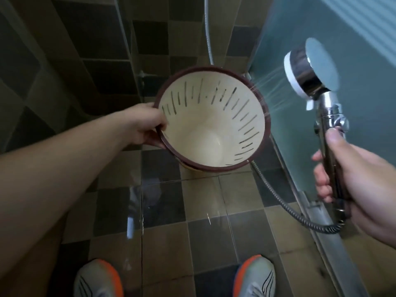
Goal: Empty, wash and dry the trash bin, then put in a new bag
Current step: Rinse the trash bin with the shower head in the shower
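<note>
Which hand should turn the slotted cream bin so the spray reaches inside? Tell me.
Left, probably. The left hand already grips the brown rim of the slotted cream bin; the right hand is holding the chrome shower head, whose spray strikes the bin's outer side.

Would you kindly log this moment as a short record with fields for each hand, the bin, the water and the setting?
left hand: left hand grips the rim of the trash bin
right hand: right hand holds the shower head by its handle
bin: tilted, opening toward the camera, inside empty, slotted walls
water: spray strikes the bin's right rim
setting: tiled floor, frosted glass panel at right
</note>
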